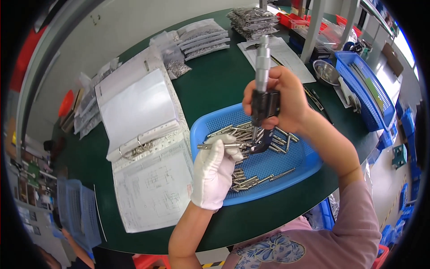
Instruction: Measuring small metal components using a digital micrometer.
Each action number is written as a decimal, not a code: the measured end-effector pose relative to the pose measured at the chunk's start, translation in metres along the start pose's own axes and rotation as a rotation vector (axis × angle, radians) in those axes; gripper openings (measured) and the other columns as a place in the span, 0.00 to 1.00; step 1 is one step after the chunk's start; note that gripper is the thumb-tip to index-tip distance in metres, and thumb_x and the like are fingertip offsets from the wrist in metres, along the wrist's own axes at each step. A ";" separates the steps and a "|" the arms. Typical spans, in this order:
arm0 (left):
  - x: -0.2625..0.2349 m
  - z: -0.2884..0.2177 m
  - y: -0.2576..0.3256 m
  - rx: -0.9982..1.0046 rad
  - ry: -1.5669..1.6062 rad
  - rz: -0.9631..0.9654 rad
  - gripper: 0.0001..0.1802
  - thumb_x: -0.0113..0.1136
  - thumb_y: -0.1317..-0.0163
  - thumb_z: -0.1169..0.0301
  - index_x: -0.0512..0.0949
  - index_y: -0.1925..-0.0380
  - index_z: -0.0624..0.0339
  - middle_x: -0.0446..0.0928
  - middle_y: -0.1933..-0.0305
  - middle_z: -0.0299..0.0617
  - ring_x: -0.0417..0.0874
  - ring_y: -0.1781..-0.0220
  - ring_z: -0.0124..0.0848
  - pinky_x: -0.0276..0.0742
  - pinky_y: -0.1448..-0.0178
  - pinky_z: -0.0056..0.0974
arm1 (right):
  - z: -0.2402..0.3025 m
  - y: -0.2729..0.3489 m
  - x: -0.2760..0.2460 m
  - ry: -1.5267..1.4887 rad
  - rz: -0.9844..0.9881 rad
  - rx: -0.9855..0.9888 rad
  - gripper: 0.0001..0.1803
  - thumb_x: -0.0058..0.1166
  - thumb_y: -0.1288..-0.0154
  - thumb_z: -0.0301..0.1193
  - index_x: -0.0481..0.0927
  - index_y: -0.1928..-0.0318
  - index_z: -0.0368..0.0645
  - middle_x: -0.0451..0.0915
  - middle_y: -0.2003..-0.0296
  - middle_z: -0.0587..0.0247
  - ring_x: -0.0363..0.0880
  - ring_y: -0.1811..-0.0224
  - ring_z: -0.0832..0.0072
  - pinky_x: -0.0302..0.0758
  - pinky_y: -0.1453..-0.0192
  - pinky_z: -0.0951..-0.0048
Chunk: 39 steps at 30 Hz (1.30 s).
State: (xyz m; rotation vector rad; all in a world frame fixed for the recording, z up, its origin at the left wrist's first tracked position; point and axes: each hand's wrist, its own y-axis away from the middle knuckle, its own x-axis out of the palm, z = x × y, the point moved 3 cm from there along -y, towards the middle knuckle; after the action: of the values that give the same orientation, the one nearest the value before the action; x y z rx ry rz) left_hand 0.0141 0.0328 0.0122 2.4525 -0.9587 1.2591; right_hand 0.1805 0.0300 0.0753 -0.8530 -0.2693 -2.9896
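My left hand (pixel 212 174), in a white glove, pinches a slim metal pin (pixel 220 146) lying crosswise between thumb and fingers. Bare, my right hand (pixel 286 96) wraps round a micrometer (pixel 265 101) with a black body and a silver barrel pointing up. The micrometer's curved frame hangs down by the right end of the pin; whether its jaws touch the pin I cannot tell. Below both hands, a blue perforated basket (pixel 309 157) holds many similar metal pins (pixel 244 183), some loose near its front wall and a larger heap behind my left hand.
An open ring binder (pixel 134 107) with drawing sheets lies left of the basket. Bags of metal parts (pixel 204 38) are stacked at the back. To the right stand a metal bowl (pixel 326 72) and another blue basket (pixel 365 89). Another person's arm (pixel 74 246) shows at lower left.
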 end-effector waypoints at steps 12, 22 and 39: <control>0.005 -0.001 0.005 -0.239 -0.226 -0.014 0.13 0.49 0.39 0.65 0.72 0.64 0.66 0.72 0.73 0.36 0.70 0.74 0.22 0.65 0.67 0.25 | -0.032 -0.002 -0.006 -0.267 0.081 0.036 0.48 0.27 0.57 0.74 0.74 0.79 0.36 0.74 0.81 0.50 0.57 0.95 0.77 0.55 0.92 0.80; 0.004 0.004 0.007 -0.302 -0.198 0.000 0.13 0.51 0.40 0.65 0.72 0.66 0.66 0.72 0.70 0.39 0.74 0.70 0.24 0.72 0.66 0.29 | -0.031 0.004 -0.006 -0.176 0.133 -0.004 0.48 0.20 0.52 0.72 0.74 0.78 0.36 0.75 0.81 0.53 0.56 0.95 0.79 0.56 0.92 0.82; 0.005 0.002 0.007 -0.283 -0.199 -0.032 0.12 0.50 0.40 0.67 0.72 0.68 0.67 0.71 0.72 0.40 0.73 0.71 0.26 0.72 0.68 0.29 | -0.032 0.006 -0.003 -0.079 0.040 -0.018 0.46 0.15 0.47 0.68 0.73 0.79 0.37 0.74 0.81 0.52 0.54 0.96 0.80 0.54 0.93 0.81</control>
State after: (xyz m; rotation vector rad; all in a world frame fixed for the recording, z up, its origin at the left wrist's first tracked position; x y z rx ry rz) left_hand 0.0134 0.0239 0.0144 2.3866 -1.0601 0.8157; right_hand 0.1668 0.0183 0.0477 -0.9679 -0.2238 -2.9299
